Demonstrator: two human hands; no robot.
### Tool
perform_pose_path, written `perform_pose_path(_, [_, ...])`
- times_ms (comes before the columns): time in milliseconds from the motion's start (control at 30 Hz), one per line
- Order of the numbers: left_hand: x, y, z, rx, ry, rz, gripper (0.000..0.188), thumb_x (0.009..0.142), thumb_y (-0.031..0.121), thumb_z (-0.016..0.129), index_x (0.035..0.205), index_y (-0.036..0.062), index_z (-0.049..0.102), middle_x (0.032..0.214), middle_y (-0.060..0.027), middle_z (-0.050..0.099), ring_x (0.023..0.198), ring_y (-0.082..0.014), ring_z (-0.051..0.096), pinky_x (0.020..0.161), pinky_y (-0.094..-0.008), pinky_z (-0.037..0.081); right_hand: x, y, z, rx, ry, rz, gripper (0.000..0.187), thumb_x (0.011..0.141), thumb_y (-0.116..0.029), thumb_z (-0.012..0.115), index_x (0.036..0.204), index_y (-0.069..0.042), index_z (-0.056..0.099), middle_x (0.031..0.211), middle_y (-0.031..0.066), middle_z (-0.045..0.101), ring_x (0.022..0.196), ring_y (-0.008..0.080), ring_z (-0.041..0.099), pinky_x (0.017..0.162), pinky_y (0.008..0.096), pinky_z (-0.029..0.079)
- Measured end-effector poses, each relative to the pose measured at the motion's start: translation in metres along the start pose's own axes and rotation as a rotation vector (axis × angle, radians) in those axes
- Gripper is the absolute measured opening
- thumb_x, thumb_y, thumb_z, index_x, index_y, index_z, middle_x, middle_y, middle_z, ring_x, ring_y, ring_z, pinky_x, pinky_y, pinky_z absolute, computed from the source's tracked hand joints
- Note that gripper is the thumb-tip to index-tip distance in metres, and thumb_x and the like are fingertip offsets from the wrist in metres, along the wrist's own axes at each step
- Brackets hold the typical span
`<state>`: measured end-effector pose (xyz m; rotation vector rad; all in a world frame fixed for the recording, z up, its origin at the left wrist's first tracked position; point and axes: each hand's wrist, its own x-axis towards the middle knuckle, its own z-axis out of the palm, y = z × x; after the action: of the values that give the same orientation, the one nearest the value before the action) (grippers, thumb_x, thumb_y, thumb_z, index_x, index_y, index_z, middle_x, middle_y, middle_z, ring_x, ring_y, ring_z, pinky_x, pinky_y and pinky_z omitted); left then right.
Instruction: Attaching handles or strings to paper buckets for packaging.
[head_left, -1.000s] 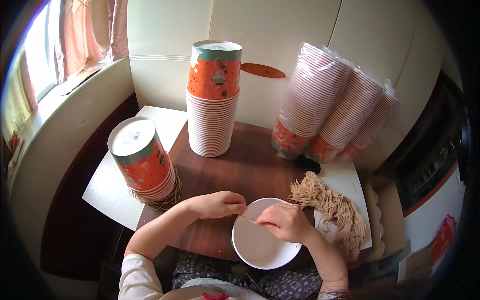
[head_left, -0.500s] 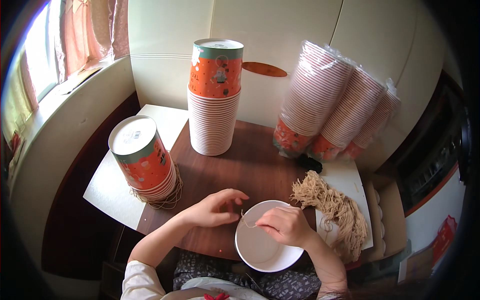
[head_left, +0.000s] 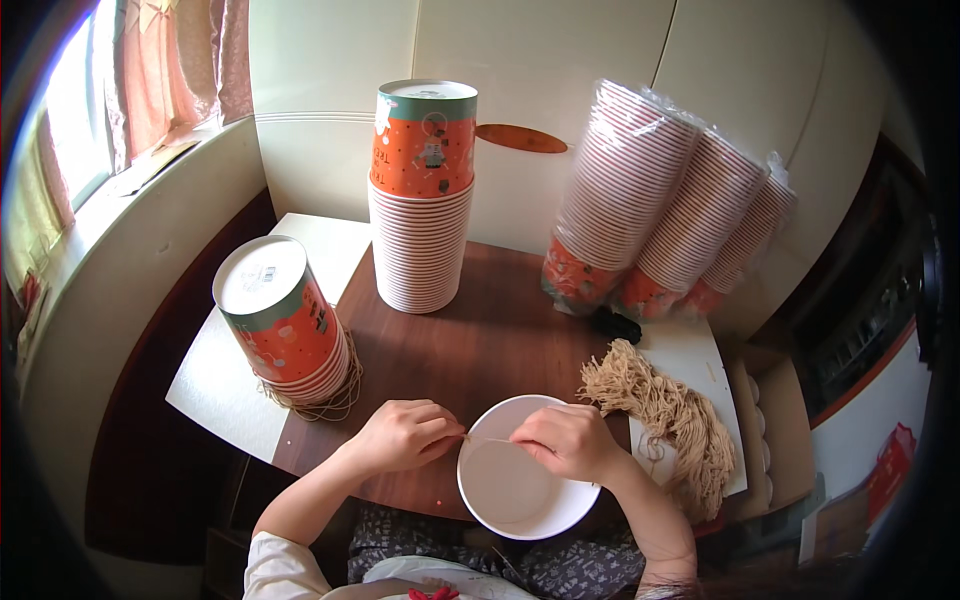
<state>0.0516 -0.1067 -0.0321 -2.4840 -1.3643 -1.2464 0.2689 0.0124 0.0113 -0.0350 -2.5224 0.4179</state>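
Note:
A white paper bucket (head_left: 512, 492) stands with its mouth up at the table's front edge, close to my lap. Across its mouth runs a short piece of thin tan string (head_left: 490, 440). My left hand (head_left: 408, 436), just left of the rim, pinches one end of that string. The other end is between the closed fingertips of my right hand (head_left: 568, 440), which is over the bucket's right side. Beyond my right hand lies a thick bundle of tan strings (head_left: 665, 410), looped and frayed at its far end.
An upside-down stack of orange and green buckets (head_left: 280, 320) stands at left, loose cords round its base. A taller stack (head_left: 420, 240) is behind on the brown table (head_left: 510, 320). Plastic-wrapped bucket stacks (head_left: 650, 200) lean at back right. A cardboard box (head_left: 785, 430) is at right.
My left hand has closed from spread fingers onto the string's end. The string is now drawn straighter between both hands, and the right hand has shifted slightly left.

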Motion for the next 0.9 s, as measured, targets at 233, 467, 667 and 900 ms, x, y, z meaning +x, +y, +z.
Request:
perform_pose_path(233, [0.004, 0.003, -0.018, 0.122, -0.207, -0.202, 0.024, 0.07, 0.007, 0.063, 0.093, 0.0107, 0.062, 0.08, -0.0033, 0.059, 0.075, -0.0205, 0.059, 0.06, -0.0317, 0.051, 0.0, -0.004, -0.004, 0.002, 0.054, -0.015, 0.015, 0.065, -0.006, 0.068, 0.077, -0.012, 0.06, 0.071, 0.0005, 0.059, 0.062, 0.0195, 0.06, 0.053, 0.0298, 0.048])
perform_pose_path(467, [0.048, -0.013, -0.025, -0.238, -0.481, 0.023, 0.044, 0.065, 0.001, 0.056, 0.107, 0.0122, 0.061, 0.102, -0.0109, 0.049, 0.095, -0.0289, 0.046, 0.082, -0.0353, 0.044, 0.031, -0.015, -0.007, -0.107, 0.066, -0.105, 0.017, 0.063, -0.009, 0.067, 0.078, -0.014, 0.059, 0.073, -0.0012, 0.057, 0.064, 0.0162, 0.059, 0.053, 0.0293, 0.048])
perform_pose_path(667, [0.063, -0.032, -0.021, -0.497, -0.712, 0.004, 0.021, 0.071, 0.003, 0.058, 0.09, 0.0074, 0.066, 0.094, -0.0088, 0.056, 0.088, -0.0248, 0.055, 0.078, -0.032, 0.046, 0.048, -0.015, -0.006, -0.147, 0.012, -0.208, 0.014, 0.064, -0.012, 0.065, 0.076, -0.014, 0.059, 0.071, -0.0018, 0.054, 0.063, 0.0143, 0.058, 0.053, 0.0281, 0.047])
perform_pose_path(900, [0.054, -0.019, -0.032, -0.335, -0.487, 0.005, 0.009, 0.074, 0.008, 0.062, 0.082, 0.0043, 0.064, 0.077, -0.006, 0.06, 0.071, -0.0242, 0.06, 0.066, -0.0319, 0.049, 0.039, -0.017, -0.009, -0.131, 0.038, -0.158, 0.015, 0.063, -0.01, 0.068, 0.077, -0.014, 0.064, 0.072, -0.0034, 0.059, 0.062, 0.0148, 0.058, 0.053, 0.0274, 0.048])
